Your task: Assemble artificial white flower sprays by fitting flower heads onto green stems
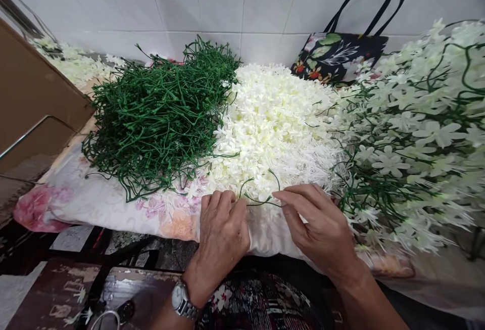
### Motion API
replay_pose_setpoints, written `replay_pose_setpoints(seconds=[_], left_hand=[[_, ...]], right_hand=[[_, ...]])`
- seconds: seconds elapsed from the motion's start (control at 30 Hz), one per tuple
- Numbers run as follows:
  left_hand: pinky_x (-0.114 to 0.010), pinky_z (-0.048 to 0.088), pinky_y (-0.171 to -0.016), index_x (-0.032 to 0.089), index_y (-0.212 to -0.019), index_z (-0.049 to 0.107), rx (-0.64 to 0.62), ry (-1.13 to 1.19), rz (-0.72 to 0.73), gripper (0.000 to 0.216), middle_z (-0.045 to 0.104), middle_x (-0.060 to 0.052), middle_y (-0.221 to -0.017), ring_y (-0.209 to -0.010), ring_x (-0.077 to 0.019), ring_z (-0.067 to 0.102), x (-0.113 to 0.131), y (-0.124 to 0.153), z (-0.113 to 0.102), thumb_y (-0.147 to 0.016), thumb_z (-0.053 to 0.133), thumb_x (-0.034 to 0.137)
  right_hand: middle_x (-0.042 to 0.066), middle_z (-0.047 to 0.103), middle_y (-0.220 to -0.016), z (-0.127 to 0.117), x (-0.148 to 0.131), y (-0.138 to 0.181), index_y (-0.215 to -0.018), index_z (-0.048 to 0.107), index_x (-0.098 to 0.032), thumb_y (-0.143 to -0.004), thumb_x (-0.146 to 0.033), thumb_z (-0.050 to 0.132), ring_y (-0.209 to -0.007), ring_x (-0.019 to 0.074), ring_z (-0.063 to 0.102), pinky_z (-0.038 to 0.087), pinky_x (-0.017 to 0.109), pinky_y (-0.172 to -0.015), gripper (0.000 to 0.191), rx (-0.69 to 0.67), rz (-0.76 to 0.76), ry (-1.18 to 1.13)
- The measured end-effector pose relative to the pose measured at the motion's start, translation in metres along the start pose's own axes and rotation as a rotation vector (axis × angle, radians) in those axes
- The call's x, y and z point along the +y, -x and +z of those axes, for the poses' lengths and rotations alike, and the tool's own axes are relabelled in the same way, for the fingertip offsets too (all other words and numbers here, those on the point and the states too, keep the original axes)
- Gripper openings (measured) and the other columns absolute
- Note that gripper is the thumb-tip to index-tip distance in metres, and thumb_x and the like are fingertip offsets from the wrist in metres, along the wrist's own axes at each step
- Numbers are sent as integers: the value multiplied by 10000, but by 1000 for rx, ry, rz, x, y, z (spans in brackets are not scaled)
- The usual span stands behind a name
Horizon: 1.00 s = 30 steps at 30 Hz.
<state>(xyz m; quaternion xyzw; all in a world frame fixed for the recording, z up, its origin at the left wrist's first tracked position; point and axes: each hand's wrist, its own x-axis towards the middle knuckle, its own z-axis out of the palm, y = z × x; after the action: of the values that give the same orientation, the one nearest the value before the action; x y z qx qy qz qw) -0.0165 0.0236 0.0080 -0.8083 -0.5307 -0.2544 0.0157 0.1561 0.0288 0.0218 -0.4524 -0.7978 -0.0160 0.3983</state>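
My left hand (222,231) and my right hand (322,224) meet at the near edge of a heap of loose white plastic flowers (273,123). Between them runs a thin branched green stem (261,199). The left hand's fingers are curled on one end of it, and the right hand pinches the other end with thumb and forefinger. A tangled pile of bare green stems (159,112) lies to the left of the flowers. A wristwatch (182,300) is on my left wrist.
Finished sprays of white flowers on green stems (420,133) are heaped at the right. All lie on a floral cloth (98,201). A black floral bag (341,57) leans on the tiled wall. A brown box (30,92) stands at the left.
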Motion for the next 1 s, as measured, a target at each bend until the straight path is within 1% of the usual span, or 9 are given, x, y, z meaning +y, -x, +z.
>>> replay_pose_setpoints(seconds=[0.1, 0.2, 0.37, 0.47, 0.57, 0.67, 0.83, 0.93, 1.0], left_hand=[[-361, 307, -636, 181, -685, 591, 13, -42, -15, 177, 565, -63, -727, -715, -225, 469, 1, 0, 2, -783, 506, 61], [-363, 306, -635, 183, -712, 602, 23, -57, -9, 166, 567, -65, -728, -706, -227, 467, 1, 0, 3, -780, 511, 62], [-360, 305, -630, 181, -743, 618, 44, -53, -1, 162, 565, -62, -711, -694, -227, 467, 1, -1, 5, -793, 505, 77], [-354, 308, -635, 175, -738, 614, 73, -21, -8, 166, 569, -59, -706, -685, -217, 475, 1, 0, 5, -799, 502, 70], [-343, 323, -646, 167, -776, 613, 140, 27, -4, 168, 590, -59, -729, -690, -202, 500, 1, 1, 4, -801, 495, 51], [-338, 332, -650, 168, -752, 601, 176, 51, 2, 174, 598, -56, -721, -682, -193, 508, 2, 2, 2, -798, 491, 41], [-341, 330, -649, 175, -720, 589, 146, 66, -2, 201, 598, -49, -693, -682, -195, 509, 3, 5, -2, -787, 481, 20], [-342, 332, -651, 179, -730, 591, 140, 80, -11, 208, 600, -44, -697, -686, -193, 509, 4, 8, -3, -788, 475, 16], [-347, 333, -654, 173, -779, 611, 124, 84, 0, 196, 602, -45, -713, -694, -197, 508, 6, 9, -4, -791, 481, 26]], right_hand=[[91, 613, -790, 0, -2, 3, -893, 636, -119, -836, -62, 500, -778, 201, 546, 470, 352, -711, 158, -121, 21, 80], [87, 592, -792, 3, -2, 5, -821, 624, -146, -845, -87, 503, -787, 208, 519, 440, 360, -733, 137, -178, 53, 162], [57, 582, -748, 4, 2, 7, -758, 592, -177, -848, -42, 475, -725, 180, 491, 397, 318, -691, 200, -134, -3, 187], [68, 597, -766, 2, 3, 8, -820, 599, -160, -861, -54, 476, -751, 188, 512, 398, 319, -693, 167, -122, 12, 171], [85, 614, -803, 3, 2, 12, -920, 602, -132, -879, -89, 474, -787, 203, 536, 406, 328, -707, 141, -129, 50, 191], [70, 609, -771, 7, 1, 15, -944, 602, -133, -891, -105, 459, -745, 193, 537, 407, 323, -702, 155, -126, 78, 230], [60, 607, -742, 11, 0, 17, -921, 610, -143, -880, -72, 449, -737, 185, 548, 408, 312, -685, 181, -70, 98, 206], [71, 610, -782, 10, -2, 17, -882, 617, -151, -871, -81, 467, -769, 195, 556, 415, 318, -696, 165, -111, 101, 182], [76, 608, -802, 9, -4, 17, -886, 621, -152, -870, -95, 477, -787, 202, 558, 420, 323, -708, 156, -151, 100, 179]])
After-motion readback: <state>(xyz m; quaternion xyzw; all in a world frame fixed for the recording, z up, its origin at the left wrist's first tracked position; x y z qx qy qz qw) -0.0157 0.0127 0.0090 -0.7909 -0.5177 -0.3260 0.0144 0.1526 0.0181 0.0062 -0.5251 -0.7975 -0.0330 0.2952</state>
